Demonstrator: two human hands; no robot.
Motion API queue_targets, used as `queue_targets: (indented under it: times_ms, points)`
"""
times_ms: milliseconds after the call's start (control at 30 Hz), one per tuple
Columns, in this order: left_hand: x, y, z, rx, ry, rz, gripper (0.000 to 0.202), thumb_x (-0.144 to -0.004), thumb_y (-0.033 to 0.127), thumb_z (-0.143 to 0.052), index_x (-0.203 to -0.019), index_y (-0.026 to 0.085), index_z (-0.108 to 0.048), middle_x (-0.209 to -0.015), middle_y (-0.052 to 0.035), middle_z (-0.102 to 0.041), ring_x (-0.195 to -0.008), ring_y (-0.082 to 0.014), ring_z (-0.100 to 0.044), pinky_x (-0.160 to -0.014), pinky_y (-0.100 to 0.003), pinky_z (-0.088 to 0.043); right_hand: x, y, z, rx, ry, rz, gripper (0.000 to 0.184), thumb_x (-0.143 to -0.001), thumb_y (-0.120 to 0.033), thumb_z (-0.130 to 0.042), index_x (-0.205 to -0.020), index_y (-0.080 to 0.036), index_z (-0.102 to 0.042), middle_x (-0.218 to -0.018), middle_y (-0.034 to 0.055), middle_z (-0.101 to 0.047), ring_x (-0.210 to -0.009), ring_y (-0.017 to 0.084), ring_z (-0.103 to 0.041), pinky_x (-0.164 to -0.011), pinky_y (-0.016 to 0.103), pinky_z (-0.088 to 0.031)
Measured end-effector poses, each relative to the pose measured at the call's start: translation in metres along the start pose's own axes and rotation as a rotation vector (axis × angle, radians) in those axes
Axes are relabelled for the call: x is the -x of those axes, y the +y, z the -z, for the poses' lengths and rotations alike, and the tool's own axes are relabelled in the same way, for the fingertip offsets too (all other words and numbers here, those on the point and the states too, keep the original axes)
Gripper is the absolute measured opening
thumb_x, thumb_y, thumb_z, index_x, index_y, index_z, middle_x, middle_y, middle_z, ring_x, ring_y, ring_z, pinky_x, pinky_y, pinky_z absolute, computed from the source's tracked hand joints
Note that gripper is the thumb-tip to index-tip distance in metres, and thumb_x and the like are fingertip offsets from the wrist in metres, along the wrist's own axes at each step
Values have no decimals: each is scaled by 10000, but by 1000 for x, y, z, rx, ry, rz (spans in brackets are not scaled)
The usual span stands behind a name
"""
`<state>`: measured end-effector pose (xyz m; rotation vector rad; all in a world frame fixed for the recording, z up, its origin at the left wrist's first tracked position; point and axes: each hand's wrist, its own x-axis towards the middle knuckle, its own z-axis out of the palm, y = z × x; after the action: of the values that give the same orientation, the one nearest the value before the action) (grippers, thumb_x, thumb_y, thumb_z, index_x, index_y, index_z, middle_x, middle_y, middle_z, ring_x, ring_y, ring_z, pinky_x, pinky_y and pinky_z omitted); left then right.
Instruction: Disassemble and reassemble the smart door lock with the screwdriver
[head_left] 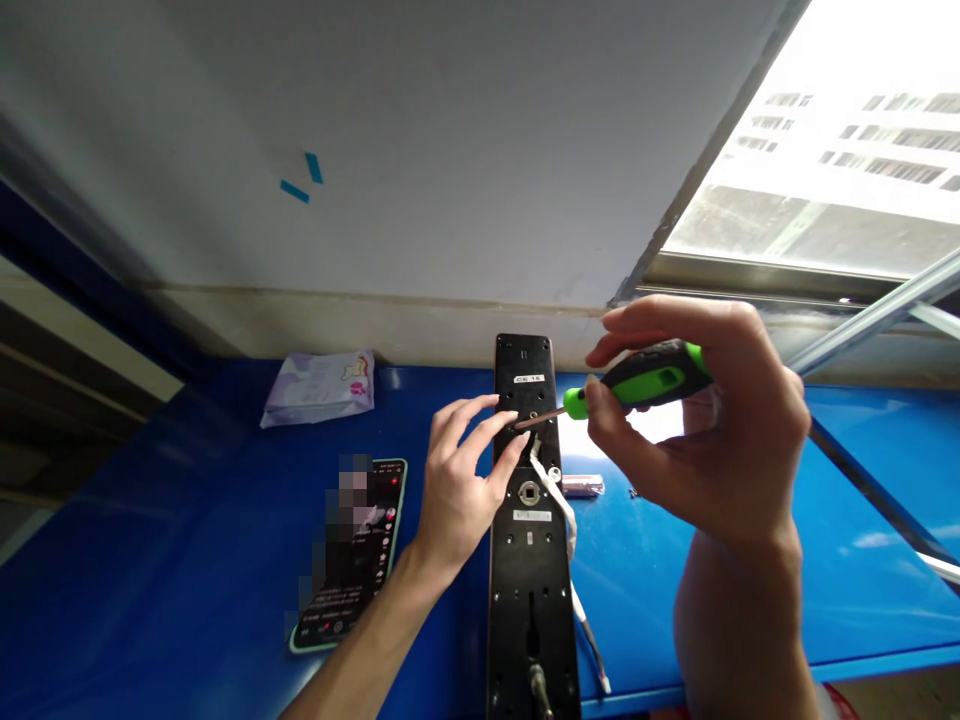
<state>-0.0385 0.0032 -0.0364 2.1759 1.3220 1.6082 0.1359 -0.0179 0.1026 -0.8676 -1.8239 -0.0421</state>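
Note:
A long black lock panel (531,590) lies lengthwise on the table, with screw holes, a square-holed spindle hub (529,492) and a white wrapped cable (559,495) along it. My right hand (720,430) grips a green and black screwdriver (645,382), its shaft slanting down left to the panel's upper part. Around the screwdriver's tip, the thumb and index finger of my left hand (469,465) come together in a pinch over the panel. Whatever small thing sits between those fingertips is too small to make out.
On the blue table (225,560), a phone (360,560) with a lit screen lies left of my left hand. Farther back is a light purple packet (321,388). A small wrapped packet (583,486) and tiny screws (634,493) lie right of the panel. A metal frame (877,310) stands right.

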Motion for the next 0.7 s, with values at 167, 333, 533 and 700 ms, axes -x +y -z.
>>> queue_targets:
  times_ms: [167, 333, 533, 700]
  points:
    - [-4, 3, 4, 7, 8, -107, 79, -981, 207, -714, -1001, 220, -789, -946, -50, -806, -973, -241, -684, -910, -407, -580, 1, -2, 8, -5, 14, -44, 490, -794, -96, -747, -1202, -355, -666, -950, -15, -754, -829, 229, -766, -607, 375, -620]
    - [-6, 7, 8, 54, -61, -98, 51, -965, 223, -738, -933, 216, -778, -888, -45, -791, -930, -233, -698, -886, -393, -569, 0, -2, 18, 18, -13, -55, 508, -793, -89, -754, -1198, -383, -670, -922, -30, -762, -749, 215, -753, -557, 371, -612]
    - [-11, 16, 14, 179, -95, -85, 64, -907, 176, -801, -889, 213, -751, -838, -23, -764, -888, -213, -682, -833, -349, -571, -1, 4, 30, -63, -37, -57, 522, -780, -73, -788, -1229, -310, -667, -942, -9, -736, -764, 203, -757, -536, 343, -611]
    - [-12, 27, 13, 210, -116, -60, 63, -890, 174, -820, -876, 207, -767, -818, -21, -771, -893, -217, -685, -825, -353, -580, 0, 11, 32, -181, 44, -92, 548, -767, -126, -897, -1231, -317, -677, -1073, 8, -715, -892, 227, -782, -671, 368, -689]
